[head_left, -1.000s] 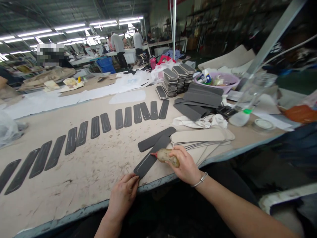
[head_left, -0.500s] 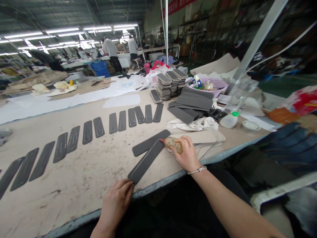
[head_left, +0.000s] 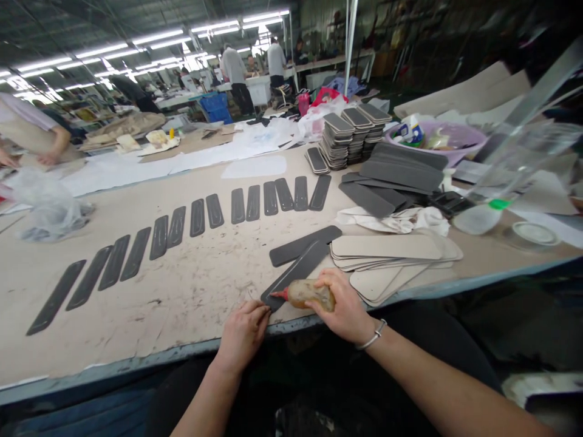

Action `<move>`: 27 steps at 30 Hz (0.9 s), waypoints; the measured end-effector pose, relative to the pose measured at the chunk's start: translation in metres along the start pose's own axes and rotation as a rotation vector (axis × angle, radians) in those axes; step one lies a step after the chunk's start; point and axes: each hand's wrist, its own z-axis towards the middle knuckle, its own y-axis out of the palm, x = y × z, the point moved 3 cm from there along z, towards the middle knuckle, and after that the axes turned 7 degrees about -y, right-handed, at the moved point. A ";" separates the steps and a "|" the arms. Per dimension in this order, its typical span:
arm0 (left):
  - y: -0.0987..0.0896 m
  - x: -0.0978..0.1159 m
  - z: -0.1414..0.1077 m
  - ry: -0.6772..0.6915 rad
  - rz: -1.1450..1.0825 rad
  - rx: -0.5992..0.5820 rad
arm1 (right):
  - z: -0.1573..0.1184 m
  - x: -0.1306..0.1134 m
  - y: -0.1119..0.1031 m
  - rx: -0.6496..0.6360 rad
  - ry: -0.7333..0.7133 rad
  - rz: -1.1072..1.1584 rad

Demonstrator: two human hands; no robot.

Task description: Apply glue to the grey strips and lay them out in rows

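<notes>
My right hand [head_left: 344,303] is wrapped round a yellowish squeeze bottle [head_left: 304,294], its red nozzle pointing left at the near end of a long dark grey strip [head_left: 296,270]. A pale line runs along that strip. With pinched fingers, my left hand [head_left: 246,325] holds the strip's near end at the table edge. Another dark strip [head_left: 303,244] lies just behind, touching or overlapping it at the far end. Beige strips [head_left: 387,247] are piled to the right. A curved row of dark pieces with glossy outlines [head_left: 158,237] extends across the table to the left.
Stacked small pieces [head_left: 337,142], dark sheets [head_left: 403,167], white cloth [head_left: 396,220] and a purple basin [head_left: 464,145] stand behind. A clear bottle with green cap [head_left: 478,217] is right. Plastic bag [head_left: 52,206] lies left, near a person's arms [head_left: 57,145]. A metal pole slants at right.
The view has swung left. My right hand has brought the bottle from the strip's far end to its near end, close to my left hand, which still holds the strip.
</notes>
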 end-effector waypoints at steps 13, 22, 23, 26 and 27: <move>0.000 -0.001 0.001 0.013 -0.018 -0.004 | -0.005 -0.007 -0.017 -0.092 0.012 0.006; 0.001 -0.002 0.005 0.033 0.016 0.001 | -0.003 0.028 -0.058 0.098 0.065 -0.259; 0.001 -0.002 0.005 0.034 0.023 0.002 | -0.003 0.032 -0.062 0.123 0.069 -0.296; 0.002 -0.002 0.006 0.038 0.047 0.009 | -0.002 0.039 -0.067 0.182 0.081 -0.368; 0.003 -0.001 0.007 0.036 0.056 0.011 | -0.002 0.038 -0.067 0.201 0.078 -0.362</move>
